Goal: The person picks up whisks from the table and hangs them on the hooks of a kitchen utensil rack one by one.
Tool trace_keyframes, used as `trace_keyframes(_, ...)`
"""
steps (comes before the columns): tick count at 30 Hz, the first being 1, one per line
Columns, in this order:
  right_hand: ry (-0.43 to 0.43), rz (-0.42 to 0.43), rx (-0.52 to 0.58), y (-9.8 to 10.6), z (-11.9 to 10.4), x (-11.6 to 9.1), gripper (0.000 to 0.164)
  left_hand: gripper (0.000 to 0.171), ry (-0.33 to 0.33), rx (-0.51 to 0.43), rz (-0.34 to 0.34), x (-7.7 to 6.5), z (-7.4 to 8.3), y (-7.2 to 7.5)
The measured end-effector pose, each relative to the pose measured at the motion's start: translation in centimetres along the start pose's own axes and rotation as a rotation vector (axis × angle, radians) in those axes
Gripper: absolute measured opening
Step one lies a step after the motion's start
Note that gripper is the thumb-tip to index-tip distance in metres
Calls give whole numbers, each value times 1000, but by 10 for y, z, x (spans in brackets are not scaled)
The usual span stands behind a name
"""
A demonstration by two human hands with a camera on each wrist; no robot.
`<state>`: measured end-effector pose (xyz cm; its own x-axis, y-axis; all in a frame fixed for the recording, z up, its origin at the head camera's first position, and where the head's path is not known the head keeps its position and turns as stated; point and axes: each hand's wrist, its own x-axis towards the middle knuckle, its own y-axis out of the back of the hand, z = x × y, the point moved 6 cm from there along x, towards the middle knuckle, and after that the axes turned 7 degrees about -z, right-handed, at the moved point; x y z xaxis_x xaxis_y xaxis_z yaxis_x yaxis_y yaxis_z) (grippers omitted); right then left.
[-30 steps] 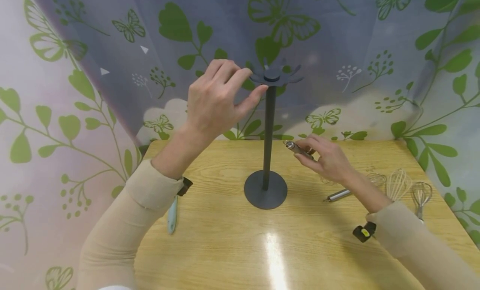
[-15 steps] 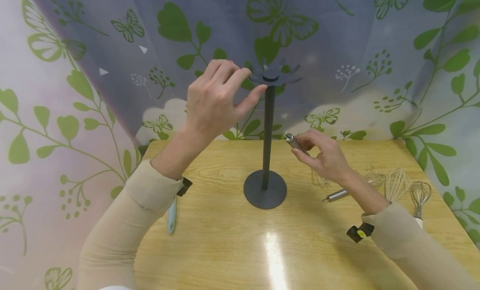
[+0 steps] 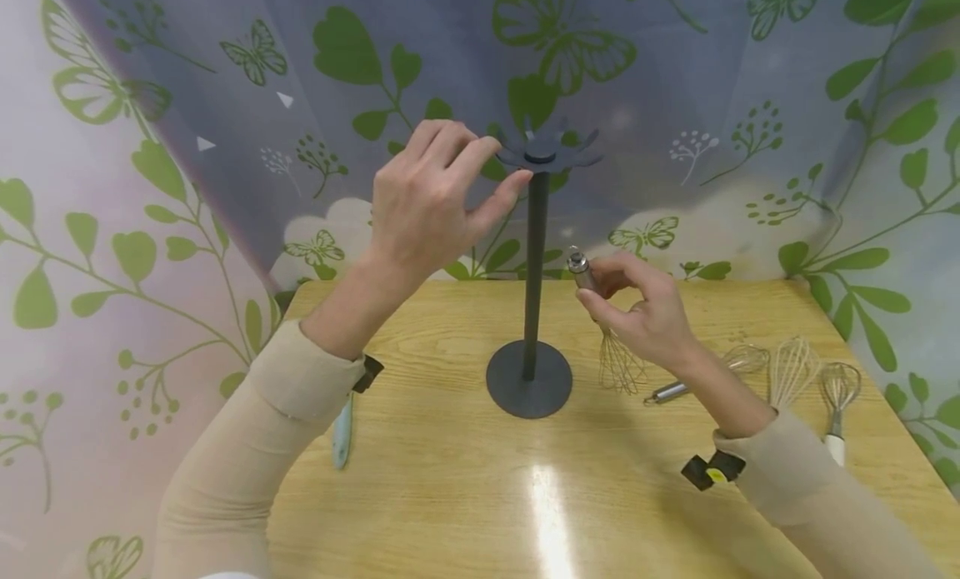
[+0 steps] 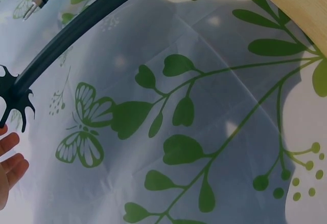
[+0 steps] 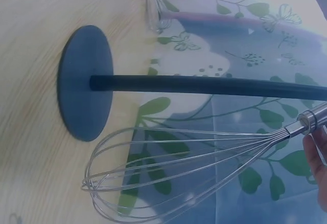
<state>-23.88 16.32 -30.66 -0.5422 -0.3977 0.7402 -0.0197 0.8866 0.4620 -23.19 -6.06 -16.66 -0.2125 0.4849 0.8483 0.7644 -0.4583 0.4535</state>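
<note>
The stand is upright on the table. It consists of a flat round base, a straight dark pole and a crown of upturned hooks at the top.

Left hand: raised at the left side of the crown. The fingers are loosely bent, with a gap between index finger and thumb. The fingertips are at the rim of the hooks; the left wrist view shows one fingertip meeting a hook end, but whether it bears on it cannot be told.

Right hand: to the right of the pole, above the table. Thumb and fingers pinch the metal handle of a wire whisk. The handle end, fitted with a small hanging ring, points upward; the wire loops point downward. The whisk is tilted and apart from the pole, and the loops are near the base.

Remaining items on the table: a silver-handled whisk, partly covered by the right forearm; a pale wire whisk beside it; a white-handled whisk at the far right; and a light blue handle at the left, partly hidden by the left arm. A backdrop printed with leaves and butterflies is behind the table.
</note>
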Motion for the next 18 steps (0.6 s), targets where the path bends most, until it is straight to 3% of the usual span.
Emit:
trace_keyframes(7, -16, 70, 125, 0, -9, 10, 30, 39, -2, -1, 10, -1, 0, 1)
trace_keyframes(18, -133, 166, 332, 3, -24, 20, 17, 39, -5, -4, 10, -1, 0, 0)
